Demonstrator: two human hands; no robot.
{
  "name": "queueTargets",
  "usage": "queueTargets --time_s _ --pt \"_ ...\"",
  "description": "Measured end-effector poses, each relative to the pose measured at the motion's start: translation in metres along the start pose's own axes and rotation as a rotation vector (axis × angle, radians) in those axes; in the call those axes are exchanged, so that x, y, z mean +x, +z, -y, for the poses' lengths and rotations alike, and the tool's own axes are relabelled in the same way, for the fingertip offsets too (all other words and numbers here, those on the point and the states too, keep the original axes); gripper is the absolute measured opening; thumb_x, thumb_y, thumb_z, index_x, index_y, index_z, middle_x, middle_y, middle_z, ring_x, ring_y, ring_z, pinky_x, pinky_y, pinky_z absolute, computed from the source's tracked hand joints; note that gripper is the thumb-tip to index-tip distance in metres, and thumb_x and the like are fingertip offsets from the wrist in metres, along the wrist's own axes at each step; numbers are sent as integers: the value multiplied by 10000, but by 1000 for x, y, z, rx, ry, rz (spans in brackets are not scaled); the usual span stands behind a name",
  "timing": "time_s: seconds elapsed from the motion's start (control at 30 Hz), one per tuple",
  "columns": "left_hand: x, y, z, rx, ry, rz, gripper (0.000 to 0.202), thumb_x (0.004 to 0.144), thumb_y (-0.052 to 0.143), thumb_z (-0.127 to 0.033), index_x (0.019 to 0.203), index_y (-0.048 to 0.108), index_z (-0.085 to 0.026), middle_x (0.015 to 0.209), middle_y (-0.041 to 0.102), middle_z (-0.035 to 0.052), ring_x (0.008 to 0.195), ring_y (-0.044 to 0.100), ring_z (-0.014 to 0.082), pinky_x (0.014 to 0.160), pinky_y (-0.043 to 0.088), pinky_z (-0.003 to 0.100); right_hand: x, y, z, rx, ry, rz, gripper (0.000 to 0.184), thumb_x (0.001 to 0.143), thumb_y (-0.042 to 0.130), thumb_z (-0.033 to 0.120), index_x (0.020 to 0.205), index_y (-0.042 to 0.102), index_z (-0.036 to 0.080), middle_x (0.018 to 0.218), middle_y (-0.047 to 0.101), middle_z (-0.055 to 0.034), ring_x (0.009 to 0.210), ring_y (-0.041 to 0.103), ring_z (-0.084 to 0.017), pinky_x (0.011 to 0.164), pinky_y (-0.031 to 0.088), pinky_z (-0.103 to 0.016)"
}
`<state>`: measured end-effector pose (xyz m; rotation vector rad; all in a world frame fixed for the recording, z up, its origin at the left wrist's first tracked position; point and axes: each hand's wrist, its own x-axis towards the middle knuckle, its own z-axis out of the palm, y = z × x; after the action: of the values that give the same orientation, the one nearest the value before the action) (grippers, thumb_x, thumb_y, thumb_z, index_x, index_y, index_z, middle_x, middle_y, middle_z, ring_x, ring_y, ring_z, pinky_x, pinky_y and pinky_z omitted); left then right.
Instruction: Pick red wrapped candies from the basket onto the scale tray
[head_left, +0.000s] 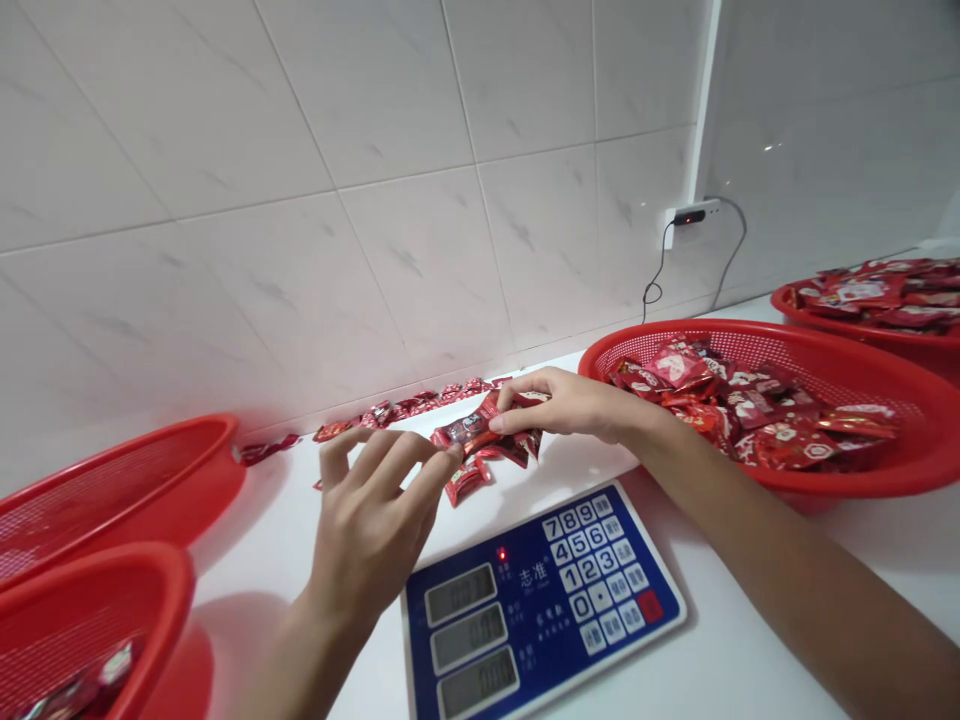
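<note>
My left hand (379, 510) is at the front left of the scale pan (566, 470). Its thumb and index finger close at the left end of a small red wrapped packet (471, 430), while its other fingers curl apart. From the right, my right hand (559, 405) pinches the same packet between thumb and fingers. More red packets lie directly under and beside it on the white pan, partly hidden by my hands; one packet (466, 482) lies in front. Below the hands is the scale's blue panel (544, 600), with number keys, three displays and a lit red light.
Red baskets of packets stand at the right (885, 360) and far right (892, 335). At the left are another red basket (217, 470) and a nearer basket (169, 590) with a few packets. Loose packets (405, 405) line the tiled wall. A cable hangs from a socket (686, 220).
</note>
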<state>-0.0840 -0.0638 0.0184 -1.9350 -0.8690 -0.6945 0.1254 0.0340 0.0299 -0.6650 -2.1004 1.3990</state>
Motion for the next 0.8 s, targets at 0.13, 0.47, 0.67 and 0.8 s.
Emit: queueTargets --time_s 0.13,0.47,0.67,0.8 --pt "1 1 -2 -33 -25 11 150 894 558 -97 855 584 -239 684 620 -24 633 552 176 789 375 361 -3 -6 3 -57 47 -67 235 727 739 418 776 643 209 691 615 6 635 495 -126 539 308 -248" --pt "-4 23 -19 -266 -150 272 186 932 520 -156 904 680 -246 838 713 21 779 635 227 803 408 415 -3 -6 12 197 -138 -368 194 799 706 347 815 585 196 696 580 23 532 462 -73 429 330 -204" --pt "7 3 -9 -546 -499 192 188 874 647 -361 1042 650 -275 1008 719 25 918 673 215 783 522 356 -2 13 14 287 -94 -230 248 780 748 373 859 597 193 718 617 15 567 560 -81 494 459 -193" --pt "13 -7 -19 -606 -602 133 399 771 746 -422 1072 544 -254 925 692 3 823 682 185 710 562 306 2 35 14 313 -88 -145 351 755 748 493 898 588 215 658 604 32 521 559 -92 467 457 -200"
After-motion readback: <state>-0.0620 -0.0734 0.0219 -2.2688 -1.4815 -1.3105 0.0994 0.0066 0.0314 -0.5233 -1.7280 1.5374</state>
